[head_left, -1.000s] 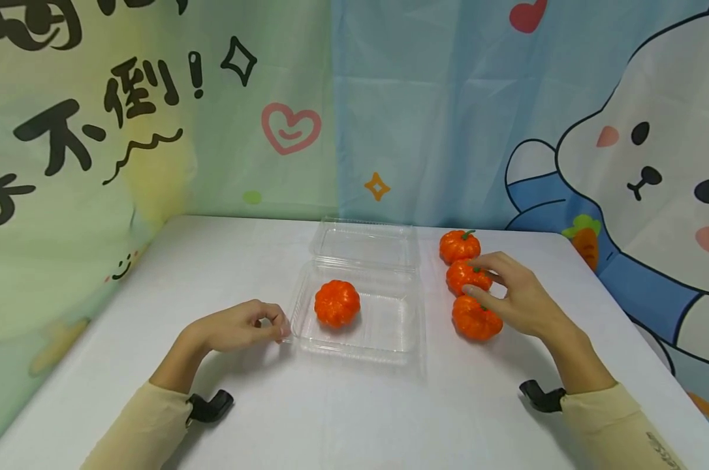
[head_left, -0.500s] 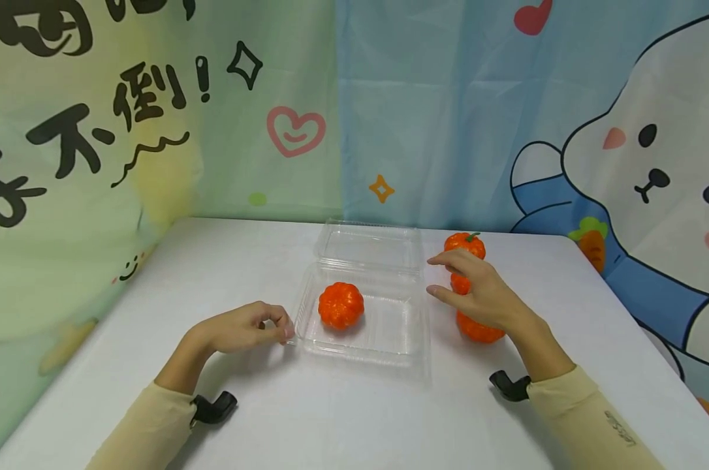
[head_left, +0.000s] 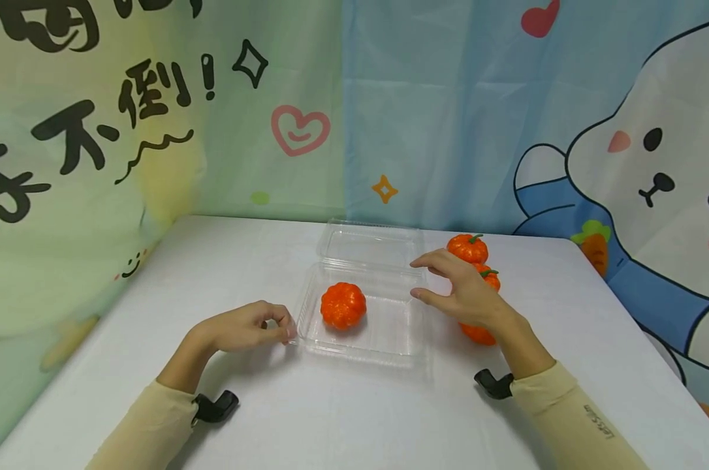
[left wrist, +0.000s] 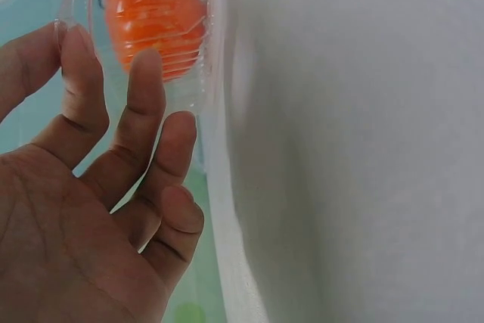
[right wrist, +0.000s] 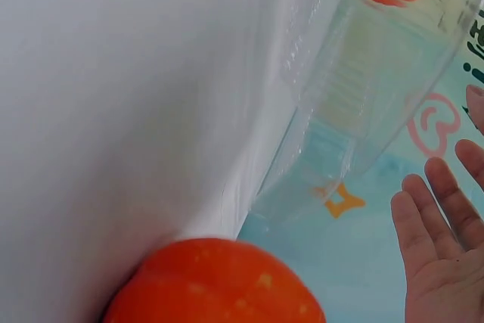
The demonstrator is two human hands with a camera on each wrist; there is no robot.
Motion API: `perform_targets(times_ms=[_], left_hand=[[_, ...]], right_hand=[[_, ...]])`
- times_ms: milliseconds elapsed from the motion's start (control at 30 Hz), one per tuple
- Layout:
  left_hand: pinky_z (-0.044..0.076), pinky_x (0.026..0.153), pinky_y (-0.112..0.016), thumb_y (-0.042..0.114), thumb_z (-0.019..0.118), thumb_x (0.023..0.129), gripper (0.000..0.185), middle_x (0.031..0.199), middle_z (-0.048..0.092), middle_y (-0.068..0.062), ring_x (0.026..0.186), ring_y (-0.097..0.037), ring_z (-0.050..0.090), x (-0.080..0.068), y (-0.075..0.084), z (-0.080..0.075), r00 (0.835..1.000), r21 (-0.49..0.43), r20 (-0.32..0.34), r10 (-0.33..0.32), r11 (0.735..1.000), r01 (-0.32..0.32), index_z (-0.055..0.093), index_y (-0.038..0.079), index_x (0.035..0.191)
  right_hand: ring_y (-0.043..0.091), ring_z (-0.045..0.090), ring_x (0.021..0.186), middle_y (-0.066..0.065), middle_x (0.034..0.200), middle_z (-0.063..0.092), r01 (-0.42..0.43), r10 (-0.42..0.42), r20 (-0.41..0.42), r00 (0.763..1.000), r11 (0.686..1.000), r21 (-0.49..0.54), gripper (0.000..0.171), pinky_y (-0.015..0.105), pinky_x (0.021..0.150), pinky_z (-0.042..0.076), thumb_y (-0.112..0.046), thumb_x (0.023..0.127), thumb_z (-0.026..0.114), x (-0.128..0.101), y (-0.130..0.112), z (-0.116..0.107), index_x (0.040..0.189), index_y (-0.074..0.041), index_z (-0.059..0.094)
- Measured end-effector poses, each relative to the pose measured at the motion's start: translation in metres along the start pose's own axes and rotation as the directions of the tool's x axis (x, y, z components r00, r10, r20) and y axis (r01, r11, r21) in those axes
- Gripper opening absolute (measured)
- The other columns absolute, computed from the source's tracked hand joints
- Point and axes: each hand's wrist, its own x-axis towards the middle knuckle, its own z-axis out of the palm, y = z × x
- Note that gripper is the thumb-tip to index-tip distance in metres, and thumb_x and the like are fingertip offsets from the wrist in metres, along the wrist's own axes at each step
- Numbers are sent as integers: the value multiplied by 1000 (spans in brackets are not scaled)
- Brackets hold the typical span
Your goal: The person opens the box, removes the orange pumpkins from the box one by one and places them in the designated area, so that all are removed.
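Clamshell box (head_left: 390,339) between left hand (head_left: 245,326) and pumpkins (head_left: 469,248)

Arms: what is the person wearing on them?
Both arms wear long, pale cream sleeves. The right sleeve has small dark lettering, too small to read. A black clip-shaped gadget sits at each wrist: left one, right one. The hands are bare, without rings.
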Motion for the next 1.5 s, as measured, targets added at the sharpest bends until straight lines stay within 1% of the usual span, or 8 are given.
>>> perform_targets(times_ms=[133,367,700,867,1033,1200,1333,1500], left_hand=[[43,81,-33,17,58,100,16,103,71,-1,94,-18,56,0,2,1,1000,1,2,0,1000,0,71,10,94],[43,80,-32,17,58,100,17,101,69,3,92,-17,56,0,3,1,1000,4,5,8,1000,-8,71,11,93],[43,78,-31,18,57,101,18,96,69,7,90,-15,56,0,3,4,1000,6,8,-6,1000,6,72,12,93],[43,76,-30,18,57,101,17,97,69,5,89,-15,55,-1,3,4,1000,7,8,0,1000,0,71,11,93],[41,75,-29,17,58,100,16,97,68,5,88,-17,54,-1,4,5,1000,3,5,-3,1000,3,71,11,92],[42,75,-29,18,58,100,17,98,69,2,89,-15,55,-2,3,7,1000,9,-1,-2,1000,2,71,12,91],[42,75,-29,19,58,101,17,98,69,3,89,-14,55,-3,3,7,1000,12,-2,11,1000,-11,71,12,90],[40,72,-28,19,59,101,17,96,67,5,86,-18,53,-3,5,6,1000,11,-1,14,1000,-14,71,12,90]], right_hand=[[27,60,121,4,127,63,0,0,12,1000,1000,6,43,49,105,48,-18,90,80,1,-1,4,129,-13,64],[21,60,119,1,127,63,7,-7,19,1000,1000,-7,42,47,103,50,-21,89,81,6,-7,10,128,-17,66],[23,60,121,2,128,63,34,-34,53,998,999,10,43,49,103,50,-23,89,81,11,-10,20,129,-16,66],[24,58,125,1,132,61,19,-22,83,996,999,34,45,51,106,48,-24,90,81,13,-12,26,132,-16,66],[23,57,128,1,136,61,18,-22,108,994,999,41,46,49,107,47,-25,90,81,17,-15,32,133,-15,66],[23,57,129,2,137,61,15,-20,127,992,999,40,48,47,107,47,-26,90,81,20,-20,38,134,-15,66],[24,57,129,3,137,61,26,-32,142,989,999,48,48,47,108,47,-25,90,81,22,-22,42,134,-14,66],[25,58,128,4,136,61,54,-61,150,987,997,48,48,47,107,47,-24,89,81,25,-21,46,134,-13,66]])
